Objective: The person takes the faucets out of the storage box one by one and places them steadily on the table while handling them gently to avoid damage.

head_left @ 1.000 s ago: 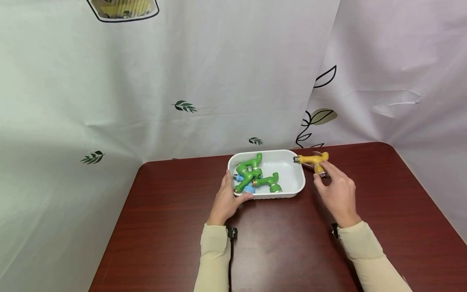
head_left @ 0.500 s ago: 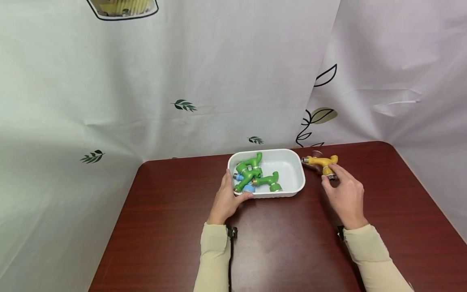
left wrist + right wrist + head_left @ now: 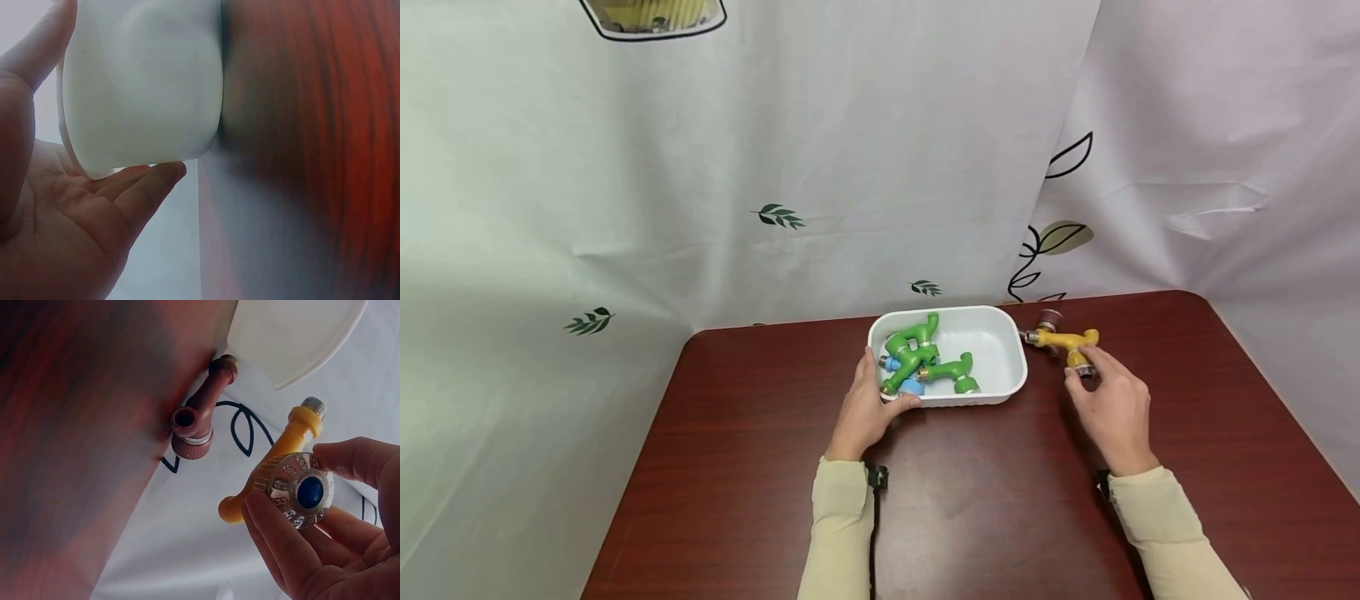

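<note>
My right hand (image 3: pixel 1111 410) pinches a yellow tap (image 3: pixel 1058 339) by its knob, just right of the white tray. The right wrist view shows fingers and thumb round the silver knob face (image 3: pixel 284 500) with a blue centre, the threaded end pointing up. Beyond it a dark maroon tap (image 3: pixel 203 412) lies on the table, partly hidden by the yellow one in the head view. My left hand (image 3: pixel 861 417) holds the left end of the white tray (image 3: pixel 1003 354), thumb at the front rim and fingers along the side. Several green taps (image 3: pixel 951 372) lie inside, over blue taps (image 3: pixel 912 387).
The dark red-brown table (image 3: pixel 760 467) runs under both forearms. A white curtain (image 3: pixel 850 167) with leaf prints hangs right behind its back edge and along its sides. The tray stands near that back edge.
My right hand has carried the yellow tap right and slightly down, off the tray's right rim. More of the maroon tap now shows behind it. The left hand and tray stay put.
</note>
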Demonstrator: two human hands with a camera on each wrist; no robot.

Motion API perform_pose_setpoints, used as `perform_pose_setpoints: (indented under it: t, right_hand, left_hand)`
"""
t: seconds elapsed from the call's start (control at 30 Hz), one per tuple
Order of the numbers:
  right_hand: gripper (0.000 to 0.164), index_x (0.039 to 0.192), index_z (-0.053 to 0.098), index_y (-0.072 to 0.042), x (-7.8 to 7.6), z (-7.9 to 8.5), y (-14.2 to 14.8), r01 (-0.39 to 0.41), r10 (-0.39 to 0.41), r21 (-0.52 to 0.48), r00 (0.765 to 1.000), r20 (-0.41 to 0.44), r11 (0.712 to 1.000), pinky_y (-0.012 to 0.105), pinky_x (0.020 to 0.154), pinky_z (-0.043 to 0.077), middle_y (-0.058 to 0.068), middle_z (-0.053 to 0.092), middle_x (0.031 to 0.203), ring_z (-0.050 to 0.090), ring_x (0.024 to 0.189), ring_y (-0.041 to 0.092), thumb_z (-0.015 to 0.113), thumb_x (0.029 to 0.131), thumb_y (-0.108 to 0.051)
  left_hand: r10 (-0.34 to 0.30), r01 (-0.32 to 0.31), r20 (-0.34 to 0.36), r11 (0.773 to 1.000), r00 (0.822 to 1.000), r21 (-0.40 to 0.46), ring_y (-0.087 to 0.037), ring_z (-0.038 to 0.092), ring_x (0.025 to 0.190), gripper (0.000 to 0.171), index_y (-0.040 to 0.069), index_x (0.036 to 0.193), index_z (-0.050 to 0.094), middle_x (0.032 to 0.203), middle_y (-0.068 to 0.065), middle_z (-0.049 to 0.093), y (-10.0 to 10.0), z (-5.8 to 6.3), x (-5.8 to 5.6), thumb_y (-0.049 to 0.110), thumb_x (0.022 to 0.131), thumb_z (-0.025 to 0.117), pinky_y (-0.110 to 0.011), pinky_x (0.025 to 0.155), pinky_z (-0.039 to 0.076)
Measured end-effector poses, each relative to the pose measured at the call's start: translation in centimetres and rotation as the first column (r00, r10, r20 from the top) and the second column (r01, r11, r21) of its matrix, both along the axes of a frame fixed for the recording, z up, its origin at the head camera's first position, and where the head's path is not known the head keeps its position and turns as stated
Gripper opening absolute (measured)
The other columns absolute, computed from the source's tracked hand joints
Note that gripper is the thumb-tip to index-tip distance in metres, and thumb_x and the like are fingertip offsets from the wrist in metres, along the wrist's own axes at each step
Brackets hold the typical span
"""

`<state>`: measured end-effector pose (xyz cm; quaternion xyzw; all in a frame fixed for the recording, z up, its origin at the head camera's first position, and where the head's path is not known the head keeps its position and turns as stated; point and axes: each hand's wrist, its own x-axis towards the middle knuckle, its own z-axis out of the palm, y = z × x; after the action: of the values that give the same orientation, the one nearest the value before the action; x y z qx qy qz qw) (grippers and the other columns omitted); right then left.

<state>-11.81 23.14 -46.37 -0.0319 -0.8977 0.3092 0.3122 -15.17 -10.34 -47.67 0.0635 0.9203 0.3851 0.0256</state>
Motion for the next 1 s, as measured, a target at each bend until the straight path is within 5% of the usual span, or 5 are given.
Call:
perform_pose_setpoints:
  t: [1.0]
  right_hand:
    - [0.035, 0.112, 0.071, 0.005, 0.9, -1.4, -0.1, -0.055, 0.049, 0.056, 0.994, 0.095, 0.997, 0.064, 0.076, 0.047, 0.029, 0.067, 0.109, 0.064, 0.093, 0.048, 0.08, 0.079, -0.002]
  left_hand:
    - [0.0, 0.001, -0.005, 1.0, 1.0, 0.008, -0.035, 0.033, 0.144, 0.12, -0.003, 0.16, 0.006, 0.165, -0.019, 0.017, 0.0, 0.0, 0.1, 0.049, 0.081, 0.081, -0.05, 0.112, 0.035]
